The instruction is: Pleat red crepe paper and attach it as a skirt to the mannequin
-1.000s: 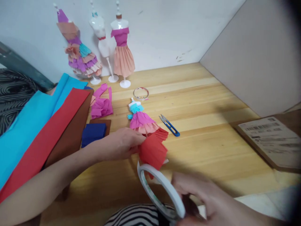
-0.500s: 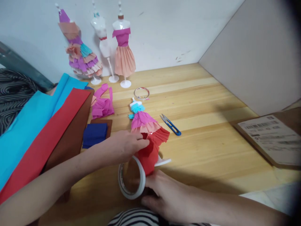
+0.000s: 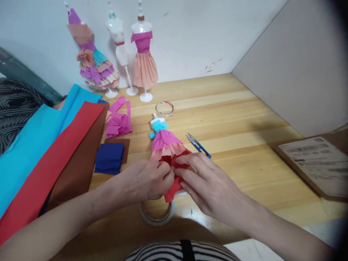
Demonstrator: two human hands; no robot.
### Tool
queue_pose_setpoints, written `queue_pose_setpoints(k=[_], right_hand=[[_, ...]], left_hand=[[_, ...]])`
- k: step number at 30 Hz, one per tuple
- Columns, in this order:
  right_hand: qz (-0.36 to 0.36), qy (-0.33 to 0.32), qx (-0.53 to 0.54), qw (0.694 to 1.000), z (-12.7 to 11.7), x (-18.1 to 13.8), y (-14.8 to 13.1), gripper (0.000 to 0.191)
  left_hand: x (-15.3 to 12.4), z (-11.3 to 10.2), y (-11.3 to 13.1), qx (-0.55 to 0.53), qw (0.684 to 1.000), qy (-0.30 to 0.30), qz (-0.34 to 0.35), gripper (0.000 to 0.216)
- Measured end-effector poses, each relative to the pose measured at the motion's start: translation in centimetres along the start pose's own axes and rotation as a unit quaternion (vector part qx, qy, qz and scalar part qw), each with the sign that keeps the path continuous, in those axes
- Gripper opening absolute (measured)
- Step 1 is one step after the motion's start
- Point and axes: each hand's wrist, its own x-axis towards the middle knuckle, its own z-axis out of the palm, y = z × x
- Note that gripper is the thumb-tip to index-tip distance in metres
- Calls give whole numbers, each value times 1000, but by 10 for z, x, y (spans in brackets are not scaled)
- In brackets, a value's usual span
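A small mannequin (image 3: pixel 161 135) lies on the wooden table (image 3: pixel 239 123), dressed in a cyan top, a magenta layer and a peach layer. Below these sits a pleated red paper skirt (image 3: pixel 174 177). My left hand (image 3: pixel 148 179) pinches the red paper from the left. My right hand (image 3: pixel 209 185) presses its fingers on the same red paper from the right. A white tape roll (image 3: pixel 157 213) lies flat on the table just below both hands.
Blue-handled snips (image 3: pixel 198 145) lie right of the mannequin, with a small clear tape ring (image 3: pixel 164 107) behind it. Three dress forms (image 3: pixel 141 54) stand at the wall. Cyan, red and brown sheets (image 3: pixel 51 152), a folded navy piece (image 3: pixel 109 158) and magenta scraps (image 3: pixel 118 121) lie left. A labelled cardboard box (image 3: pixel 315 163) sits right.
My right hand has set the tape roll down flat on the table and moved up onto the red skirt. My left hand stays pinched on the red paper.
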Motion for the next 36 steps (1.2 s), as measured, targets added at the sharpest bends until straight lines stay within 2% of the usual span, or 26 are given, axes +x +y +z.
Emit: queue_pose_setpoints(k=[2,5,8,11,16,21,25,29,33,36], right_hand=[[-13,20,-8,1000,3,-2,1,16],[-41,38,-29,998,0,-9,-4,22],[-77,23,-31,996,-7,-16,-12,27],[-95,15,0,995,-14,-18,-14,25],[-56,55,79,994,-17,-4,8,19],[-66,50,39,996,-4,23,32,18],[-26,33,-12,999,-1,38,35,13],[-28,12,-32,999,0,44,38,16],[-24,2,9,1000,-2,49,46,23],[16,-2,59,998,-6,53,50,22]], left_hand=[[-1,1,0,8,1000,6,-11,21],[-3,2,-1,14,1000,4,-24,22],[-3,3,-4,-2,999,7,-36,23],[-3,4,-6,-18,999,17,-43,20],[-5,8,-3,-5,999,19,-36,24],[-6,12,2,7,999,29,-28,24],[-6,14,2,16,999,33,-31,25],[-5,15,0,16,998,41,-35,26],[-5,16,0,16,999,33,-28,21],[-2,15,0,23,999,31,-30,18]])
